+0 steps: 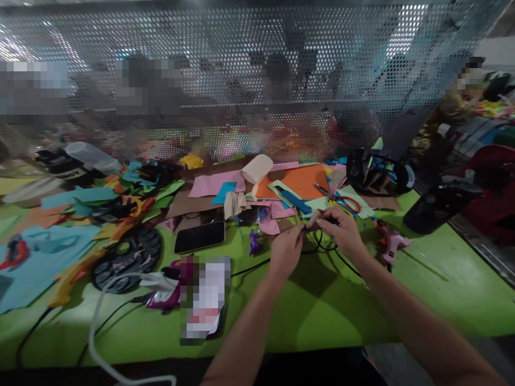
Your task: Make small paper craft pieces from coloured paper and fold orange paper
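Observation:
Above the green tabletop (314, 316), my left hand (286, 247) and my right hand (341, 230) are close together, both with fingers pinched. A small brown strip (314, 220), which looks like craft paper or foam, is between my fingertips; its left end is partly hidden by my left hand. Just beyond lie a blue-handled cutter (295, 201) and scissors (341, 202) with red and yellow handles. A small purple figure (254, 242) lies left of my left hand. To the right of my right hand is a pink glue gun (391, 244).
Coloured sheets, one orange (298, 182), cover the back beneath a perforated metal panel (225, 80). A phone (200, 237), a yellow glue gun (74, 276) and a dark round tray (129, 257) lie left. Cords cross the front. A black container (438, 206) stands right.

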A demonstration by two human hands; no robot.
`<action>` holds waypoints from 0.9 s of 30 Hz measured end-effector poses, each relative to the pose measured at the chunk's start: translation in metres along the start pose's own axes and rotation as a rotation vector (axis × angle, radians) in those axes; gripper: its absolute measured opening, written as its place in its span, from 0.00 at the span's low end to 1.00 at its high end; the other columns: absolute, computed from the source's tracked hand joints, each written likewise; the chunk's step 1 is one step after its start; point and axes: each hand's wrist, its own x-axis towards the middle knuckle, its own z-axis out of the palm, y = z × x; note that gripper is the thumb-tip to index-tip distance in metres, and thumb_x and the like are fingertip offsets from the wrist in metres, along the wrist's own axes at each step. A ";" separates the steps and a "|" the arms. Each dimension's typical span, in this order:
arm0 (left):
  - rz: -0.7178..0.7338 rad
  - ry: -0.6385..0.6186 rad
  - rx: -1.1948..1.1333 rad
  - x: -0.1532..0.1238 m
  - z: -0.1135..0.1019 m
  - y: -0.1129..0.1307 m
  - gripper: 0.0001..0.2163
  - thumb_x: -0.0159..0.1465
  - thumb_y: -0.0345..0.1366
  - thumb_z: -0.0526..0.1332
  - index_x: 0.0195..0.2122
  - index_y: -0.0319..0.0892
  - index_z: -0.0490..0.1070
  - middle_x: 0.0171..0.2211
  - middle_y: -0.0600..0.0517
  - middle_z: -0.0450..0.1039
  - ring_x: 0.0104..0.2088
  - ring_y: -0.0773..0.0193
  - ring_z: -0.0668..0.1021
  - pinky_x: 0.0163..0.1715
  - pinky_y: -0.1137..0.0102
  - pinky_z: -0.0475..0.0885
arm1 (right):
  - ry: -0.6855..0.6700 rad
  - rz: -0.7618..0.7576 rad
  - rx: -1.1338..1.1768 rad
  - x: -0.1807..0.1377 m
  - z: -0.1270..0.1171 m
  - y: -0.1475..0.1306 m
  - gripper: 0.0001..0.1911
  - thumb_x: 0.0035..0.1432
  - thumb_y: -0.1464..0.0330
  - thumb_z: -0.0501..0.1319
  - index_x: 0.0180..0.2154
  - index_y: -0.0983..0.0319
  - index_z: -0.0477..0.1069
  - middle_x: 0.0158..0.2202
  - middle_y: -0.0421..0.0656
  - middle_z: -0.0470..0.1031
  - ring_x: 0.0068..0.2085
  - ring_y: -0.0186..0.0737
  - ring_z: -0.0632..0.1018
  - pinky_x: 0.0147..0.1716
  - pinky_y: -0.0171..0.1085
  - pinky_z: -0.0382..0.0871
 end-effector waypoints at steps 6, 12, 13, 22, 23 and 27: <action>-0.066 0.005 -0.126 0.000 -0.002 0.002 0.11 0.68 0.31 0.53 0.45 0.42 0.75 0.36 0.49 0.79 0.35 0.62 0.78 0.37 0.71 0.68 | 0.048 0.009 0.025 0.002 -0.002 0.002 0.09 0.51 0.63 0.66 0.24 0.59 0.70 0.27 0.38 0.67 0.31 0.38 0.68 0.33 0.38 0.62; -0.076 0.016 -0.131 -0.001 -0.005 0.005 0.09 0.68 0.34 0.54 0.38 0.42 0.74 0.30 0.52 0.76 0.30 0.64 0.76 0.33 0.72 0.65 | 0.079 0.065 0.125 0.004 -0.003 0.006 0.09 0.49 0.63 0.67 0.24 0.59 0.70 0.27 0.38 0.67 0.30 0.37 0.67 0.33 0.38 0.61; -0.069 0.014 -0.109 -0.001 -0.005 0.005 0.09 0.69 0.34 0.54 0.38 0.42 0.74 0.30 0.52 0.77 0.31 0.64 0.76 0.33 0.72 0.64 | 0.076 0.082 0.141 0.004 -0.003 0.005 0.09 0.49 0.63 0.67 0.24 0.59 0.70 0.27 0.38 0.67 0.30 0.37 0.68 0.32 0.38 0.61; 0.020 0.059 0.072 -0.001 0.001 -0.001 0.09 0.69 0.35 0.55 0.45 0.43 0.73 0.38 0.49 0.80 0.37 0.59 0.80 0.36 0.69 0.69 | -0.003 0.198 0.232 0.002 -0.002 0.001 0.12 0.49 0.59 0.68 0.25 0.57 0.69 0.23 0.38 0.69 0.28 0.40 0.71 0.28 0.38 0.64; 0.033 0.069 0.081 -0.001 0.002 -0.001 0.09 0.69 0.35 0.55 0.45 0.44 0.73 0.38 0.48 0.80 0.38 0.59 0.80 0.37 0.69 0.70 | -0.005 0.202 0.230 0.002 -0.001 0.001 0.13 0.49 0.58 0.68 0.25 0.58 0.68 0.23 0.38 0.70 0.29 0.40 0.71 0.28 0.38 0.64; 0.067 0.096 0.088 -0.001 0.002 -0.002 0.09 0.70 0.35 0.55 0.45 0.44 0.74 0.40 0.48 0.81 0.40 0.59 0.81 0.40 0.68 0.71 | 0.018 0.200 0.229 0.001 -0.001 0.002 0.13 0.48 0.59 0.69 0.25 0.58 0.69 0.25 0.39 0.72 0.31 0.40 0.73 0.29 0.37 0.65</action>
